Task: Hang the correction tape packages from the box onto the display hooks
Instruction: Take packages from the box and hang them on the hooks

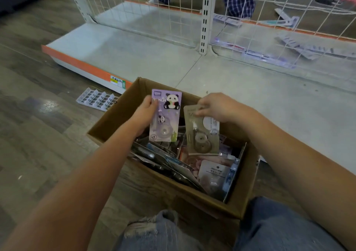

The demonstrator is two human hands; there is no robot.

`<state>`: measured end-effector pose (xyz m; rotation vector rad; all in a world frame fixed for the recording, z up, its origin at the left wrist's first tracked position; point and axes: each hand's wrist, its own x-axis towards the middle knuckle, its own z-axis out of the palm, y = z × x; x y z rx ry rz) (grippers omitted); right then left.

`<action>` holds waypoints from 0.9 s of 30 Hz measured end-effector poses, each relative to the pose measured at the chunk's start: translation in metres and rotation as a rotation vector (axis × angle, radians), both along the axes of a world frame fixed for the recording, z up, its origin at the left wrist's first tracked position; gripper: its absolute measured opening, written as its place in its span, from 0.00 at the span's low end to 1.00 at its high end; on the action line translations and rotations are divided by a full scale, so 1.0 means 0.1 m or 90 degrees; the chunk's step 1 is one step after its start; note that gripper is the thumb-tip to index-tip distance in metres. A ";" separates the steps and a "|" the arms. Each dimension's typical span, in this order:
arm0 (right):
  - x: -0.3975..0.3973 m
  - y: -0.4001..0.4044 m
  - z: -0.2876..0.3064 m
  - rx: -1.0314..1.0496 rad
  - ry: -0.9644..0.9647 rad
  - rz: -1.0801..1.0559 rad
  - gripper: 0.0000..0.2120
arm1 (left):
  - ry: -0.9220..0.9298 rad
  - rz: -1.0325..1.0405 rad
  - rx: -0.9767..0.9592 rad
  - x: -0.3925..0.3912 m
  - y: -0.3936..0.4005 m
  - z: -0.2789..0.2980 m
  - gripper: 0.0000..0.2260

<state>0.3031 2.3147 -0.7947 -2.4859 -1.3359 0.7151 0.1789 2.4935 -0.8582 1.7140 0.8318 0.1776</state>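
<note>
Left hand (pixel 143 114) grips purple panda package (pixel 166 116) by left edge, fingers curled round it, card upright above open cardboard box (pixel 115 119). Right hand (pixel 215 106) pinches top of beige package (pixel 202 131), lifted just beside purple one, lower end among packages in box. More correction tape packages (pixel 212 171) piled loose inside (labels mostly unreadable). Box sits on wood floor (pixel 38 135), against base shelf (pixel 154 58) with wire grid panel (pixel 269 29) behind.
</note>
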 end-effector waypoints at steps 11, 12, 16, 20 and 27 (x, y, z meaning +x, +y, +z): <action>-0.10 -0.06 -0.53 -0.131 0.294 -0.092 0.24 | 0.182 -0.306 0.167 0.04 -0.26 -0.26 0.17; -0.08 -0.06 -0.56 -0.130 0.299 -0.104 0.29 | 0.199 -0.333 0.191 0.04 -0.27 -0.27 0.19; -0.05 -0.11 -0.74 0.003 0.330 -0.269 0.15 | 0.188 -0.314 0.183 0.06 -0.23 -0.28 0.20; -0.14 -0.15 -0.88 0.051 0.505 -0.426 0.15 | 0.140 -0.217 0.114 0.02 -0.15 -0.29 0.17; -0.14 -0.01 -0.89 0.071 0.527 -0.419 0.16 | 0.063 -0.154 -0.066 0.00 0.00 -0.16 0.17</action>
